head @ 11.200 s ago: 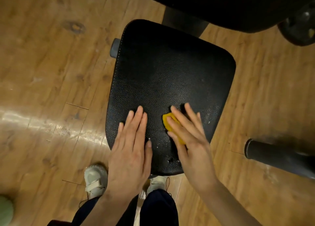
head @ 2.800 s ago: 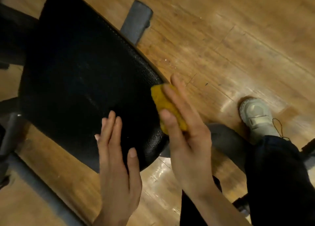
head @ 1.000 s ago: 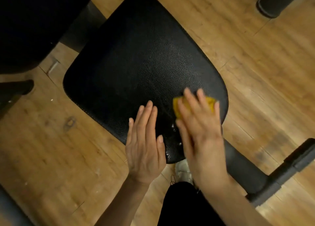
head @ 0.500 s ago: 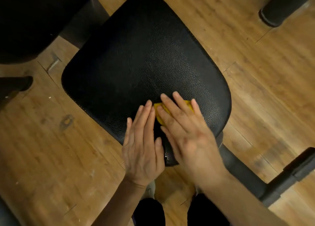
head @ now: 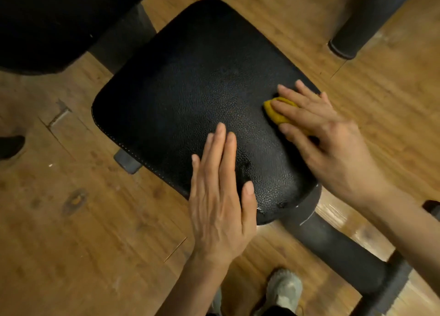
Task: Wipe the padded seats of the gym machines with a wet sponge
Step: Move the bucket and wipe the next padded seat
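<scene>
Slid rightward across the seat since half a second ago: right hand (head: 326, 137) and yellow sponge (head: 277, 112), now near the seat's right edge and apart from the left hand (head: 220, 196). Right fingers spread flat over the sponge, pressing it onto the black padded seat (head: 190, 89); thumb along the sponge's near side. Left hand flat, fingers straight and close together, resting palm-down on the seat's near edge, holding nothing. Grey frame tube (head: 338, 251) running from under the seat toward lower right. Pale shoe (head: 283, 289) on the wooden floor (head: 83, 220) below.
</scene>
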Available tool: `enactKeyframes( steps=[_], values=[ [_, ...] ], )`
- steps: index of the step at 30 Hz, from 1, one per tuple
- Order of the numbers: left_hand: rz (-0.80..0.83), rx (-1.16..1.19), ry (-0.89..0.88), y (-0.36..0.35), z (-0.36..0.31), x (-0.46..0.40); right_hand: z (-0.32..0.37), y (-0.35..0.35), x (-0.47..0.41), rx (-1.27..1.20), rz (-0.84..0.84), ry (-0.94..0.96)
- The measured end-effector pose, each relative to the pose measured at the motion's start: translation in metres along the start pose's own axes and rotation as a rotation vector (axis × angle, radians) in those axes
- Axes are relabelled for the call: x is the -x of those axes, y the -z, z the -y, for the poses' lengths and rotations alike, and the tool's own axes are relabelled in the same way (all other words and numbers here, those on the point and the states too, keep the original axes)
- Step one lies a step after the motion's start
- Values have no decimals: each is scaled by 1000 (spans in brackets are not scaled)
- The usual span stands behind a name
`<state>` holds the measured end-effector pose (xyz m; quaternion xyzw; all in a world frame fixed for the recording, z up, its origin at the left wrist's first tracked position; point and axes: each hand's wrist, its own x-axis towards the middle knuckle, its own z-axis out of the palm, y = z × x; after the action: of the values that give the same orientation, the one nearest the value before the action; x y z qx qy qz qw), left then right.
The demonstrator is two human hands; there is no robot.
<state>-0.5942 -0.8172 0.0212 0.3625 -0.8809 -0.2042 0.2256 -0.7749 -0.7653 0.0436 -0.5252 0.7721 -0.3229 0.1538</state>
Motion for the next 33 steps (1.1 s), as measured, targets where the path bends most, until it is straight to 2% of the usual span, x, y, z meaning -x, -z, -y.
enactKeyframes(
  steps=[2,5,7,12,16,19,23,25,29,33],
  values=[
    [-30,79,-36,3,1,2,17,-18,-8,24,-74,-18],
    [-130,125,-16,11,23,4,42,-41,-31,30,112,140],
    [-197,104,19,12,45,0,28,-30,-32,37,195,220],
    [-278,143,-31,-2,64,-6,-11,7,-9,5,-19,101],
    [-324,154,-74,-7,69,-5,26,-33,-32,90,88,248],
    [-315,153,-136,-6,76,-4,19,-30,-31,88,169,352],
    [-330,152,-208,-9,82,-4,-21,10,-1,1,11,246],
    [-368,159,-216,-12,83,-6,-13,-1,0,22,-22,255],
    [-411,165,-218,-16,85,-7,42,-48,-13,147,124,385],
    [-413,166,-243,-17,88,-5,34,-34,19,59,206,415]
  ],
)
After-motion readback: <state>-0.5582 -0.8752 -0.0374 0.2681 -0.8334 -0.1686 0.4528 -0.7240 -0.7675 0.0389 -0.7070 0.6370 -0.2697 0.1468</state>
